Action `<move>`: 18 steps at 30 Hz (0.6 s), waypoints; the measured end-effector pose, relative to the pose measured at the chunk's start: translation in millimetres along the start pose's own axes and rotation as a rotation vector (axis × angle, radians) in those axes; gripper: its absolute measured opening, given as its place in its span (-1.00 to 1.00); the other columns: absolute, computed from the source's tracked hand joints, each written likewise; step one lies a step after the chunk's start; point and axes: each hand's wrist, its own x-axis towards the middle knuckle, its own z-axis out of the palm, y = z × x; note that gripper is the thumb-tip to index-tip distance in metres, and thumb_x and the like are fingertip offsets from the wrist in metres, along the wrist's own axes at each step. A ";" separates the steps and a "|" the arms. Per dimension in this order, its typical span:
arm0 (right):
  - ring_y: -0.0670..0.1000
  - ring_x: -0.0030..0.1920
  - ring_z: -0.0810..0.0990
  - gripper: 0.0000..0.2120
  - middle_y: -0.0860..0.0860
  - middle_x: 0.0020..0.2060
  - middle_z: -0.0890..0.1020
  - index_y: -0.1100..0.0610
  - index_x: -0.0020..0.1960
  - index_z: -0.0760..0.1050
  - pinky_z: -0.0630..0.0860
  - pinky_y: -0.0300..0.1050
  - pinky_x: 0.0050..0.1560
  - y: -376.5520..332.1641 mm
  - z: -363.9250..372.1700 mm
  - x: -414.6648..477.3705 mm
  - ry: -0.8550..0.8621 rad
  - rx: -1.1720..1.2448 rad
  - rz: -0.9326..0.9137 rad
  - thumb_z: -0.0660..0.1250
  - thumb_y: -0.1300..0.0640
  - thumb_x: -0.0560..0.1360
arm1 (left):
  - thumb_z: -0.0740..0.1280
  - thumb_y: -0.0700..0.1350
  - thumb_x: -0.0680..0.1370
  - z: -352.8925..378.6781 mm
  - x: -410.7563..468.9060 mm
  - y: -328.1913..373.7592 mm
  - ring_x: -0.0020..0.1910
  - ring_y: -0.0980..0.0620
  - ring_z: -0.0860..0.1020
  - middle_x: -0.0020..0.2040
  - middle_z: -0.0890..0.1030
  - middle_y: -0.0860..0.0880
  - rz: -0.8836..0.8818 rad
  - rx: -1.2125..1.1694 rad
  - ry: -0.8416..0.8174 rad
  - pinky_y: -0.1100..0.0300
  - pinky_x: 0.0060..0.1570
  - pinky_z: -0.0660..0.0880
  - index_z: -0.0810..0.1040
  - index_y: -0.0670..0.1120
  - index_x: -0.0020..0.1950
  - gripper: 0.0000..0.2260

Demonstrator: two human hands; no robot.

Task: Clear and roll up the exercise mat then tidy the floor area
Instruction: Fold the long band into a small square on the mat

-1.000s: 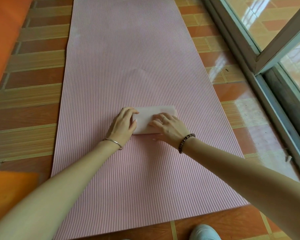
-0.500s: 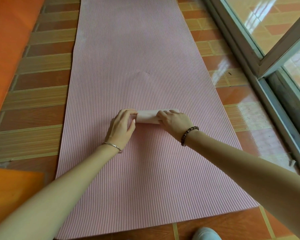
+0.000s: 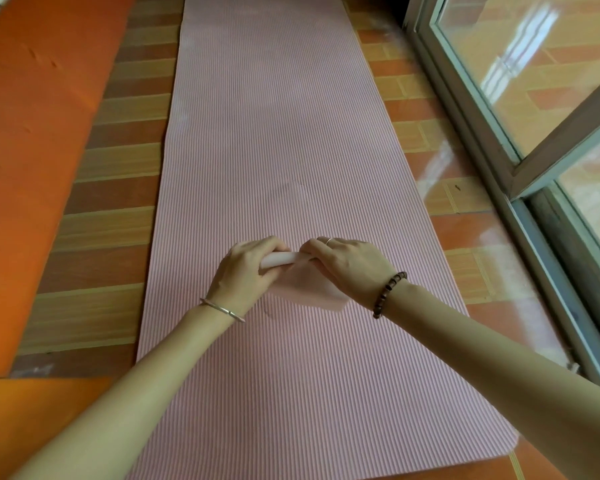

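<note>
Your left hand (image 3: 246, 271) curls round one end of a thin pale pink sheet (image 3: 305, 289), partly rolled into a tube, and your right hand (image 3: 347, 265) grips the other end. The sheet's loose flap lies toward you on the long pink ribbed foam exercise mat (image 3: 274, 133). The sheet looks light, limp and likely to spring open, so hold both tube ends; the mat, flat on the striped tiled floor (image 3: 111, 220), should be soft and grippy, best taken at its near corners.
</note>
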 end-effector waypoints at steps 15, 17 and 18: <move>0.06 -0.28 0.57 -0.89 0.00 -0.25 0.59 0.08 0.00 0.56 0.52 -0.05 -0.32 -39.1 -230.1 72.6 0.115 0.069 0.224 0.32 0.13 0.49 | 0.40 -0.07 0.45 -197.0 86.9 137.3 0.10 -0.01 0.53 0.12 0.56 -0.02 -0.041 0.115 -0.053 0.06 0.16 0.44 0.45 -0.05 0.25 -0.62; 0.06 -0.29 0.57 -0.83 0.02 -0.24 0.60 0.11 0.00 0.57 0.52 -0.08 -0.30 -48.9 -286.5 78.3 0.104 0.062 0.260 0.42 0.22 0.42 | 0.36 0.05 0.48 -240.8 91.7 160.1 0.25 -0.02 0.48 0.27 0.50 -0.06 -0.103 0.118 -0.107 0.10 0.29 0.37 0.37 -0.07 0.37 -0.50; 0.05 -0.29 0.57 -0.79 0.02 -0.24 0.60 0.12 0.01 0.58 0.52 -0.09 -0.29 -54.0 -316.7 81.1 0.096 0.053 0.274 0.45 0.25 0.38 | 0.32 0.10 0.51 -263.9 93.3 173.4 0.29 -0.02 0.46 0.31 0.48 -0.07 -0.126 0.123 -0.124 0.11 0.31 0.35 0.36 -0.09 0.39 -0.49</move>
